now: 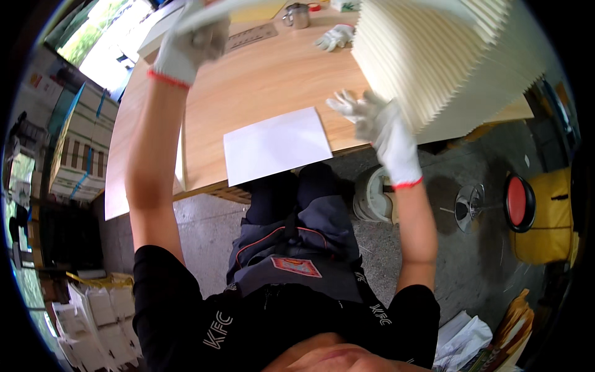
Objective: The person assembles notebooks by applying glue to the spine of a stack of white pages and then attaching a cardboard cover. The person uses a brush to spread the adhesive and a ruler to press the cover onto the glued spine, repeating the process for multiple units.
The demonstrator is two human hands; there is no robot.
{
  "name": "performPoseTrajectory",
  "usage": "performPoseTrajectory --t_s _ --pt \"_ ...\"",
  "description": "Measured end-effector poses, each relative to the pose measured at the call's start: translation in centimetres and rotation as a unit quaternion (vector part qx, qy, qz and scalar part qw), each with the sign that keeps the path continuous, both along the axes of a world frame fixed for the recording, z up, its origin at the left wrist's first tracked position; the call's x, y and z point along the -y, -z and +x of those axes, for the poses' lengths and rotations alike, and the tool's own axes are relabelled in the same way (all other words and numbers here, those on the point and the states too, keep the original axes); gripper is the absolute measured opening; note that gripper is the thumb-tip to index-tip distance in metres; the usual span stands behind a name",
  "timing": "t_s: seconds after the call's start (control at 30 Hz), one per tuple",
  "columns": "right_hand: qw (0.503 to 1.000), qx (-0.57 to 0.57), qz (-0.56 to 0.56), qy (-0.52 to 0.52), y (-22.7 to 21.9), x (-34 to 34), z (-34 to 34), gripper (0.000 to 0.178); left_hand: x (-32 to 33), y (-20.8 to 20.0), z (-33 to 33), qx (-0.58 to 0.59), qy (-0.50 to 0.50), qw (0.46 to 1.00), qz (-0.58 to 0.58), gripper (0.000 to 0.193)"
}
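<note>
My left hand, in a white glove with a red cuff, is raised over the far left of the table. It is closed on a white sheet seen nearly edge-on and blurred at the top. My right hand, gloved likewise, has its fingers apart and holds nothing. It is beside the lower left corner of a tall stack of cream-coloured sheets with ridged edges. A single white sheet lies at the table's near edge, between my arms, partly overhanging it.
On the wooden table are a spare white glove, a metal mug and a flat metal strip. Under the edge stands a grey bucket; a red-topped stool is at the right. Strapped stacks stand left.
</note>
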State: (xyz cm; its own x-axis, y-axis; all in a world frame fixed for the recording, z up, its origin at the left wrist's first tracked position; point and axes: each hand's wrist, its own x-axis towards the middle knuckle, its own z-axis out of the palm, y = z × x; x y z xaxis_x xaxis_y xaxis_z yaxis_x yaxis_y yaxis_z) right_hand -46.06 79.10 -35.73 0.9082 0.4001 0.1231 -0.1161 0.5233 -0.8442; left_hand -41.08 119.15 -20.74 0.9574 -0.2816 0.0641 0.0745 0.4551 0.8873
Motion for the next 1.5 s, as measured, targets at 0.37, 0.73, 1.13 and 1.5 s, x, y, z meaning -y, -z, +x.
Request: performPoseTrajectory --t_s 0.37,0.73,1.13,1.5 --pt "0.901 -0.108 -0.410 -0.094 6.7 -9.0 10.8 0.032 -1.4 20.1 -12.3 -0.254 -0.340 0.864 0.271 0.041" --pt "0.605 0.419 -0.656 0.168 9.5 -8.5 7.3 0.056 0.6 21.9 -15.3 -0.081 -0.311 0.572 0.755 0.058" --pt "0.613 0.420 -0.658 0.123 10.8 -6.6 1.8 0.069 3.2 24.9 -20.7 0.087 -0.370 0.569 0.729 0.055" --pt "0.608 0.425 -0.660 0.119 10.8 -6.5 1.8 0.073 3.3 24.7 -20.9 0.111 -0.347 0.553 0.749 0.052"
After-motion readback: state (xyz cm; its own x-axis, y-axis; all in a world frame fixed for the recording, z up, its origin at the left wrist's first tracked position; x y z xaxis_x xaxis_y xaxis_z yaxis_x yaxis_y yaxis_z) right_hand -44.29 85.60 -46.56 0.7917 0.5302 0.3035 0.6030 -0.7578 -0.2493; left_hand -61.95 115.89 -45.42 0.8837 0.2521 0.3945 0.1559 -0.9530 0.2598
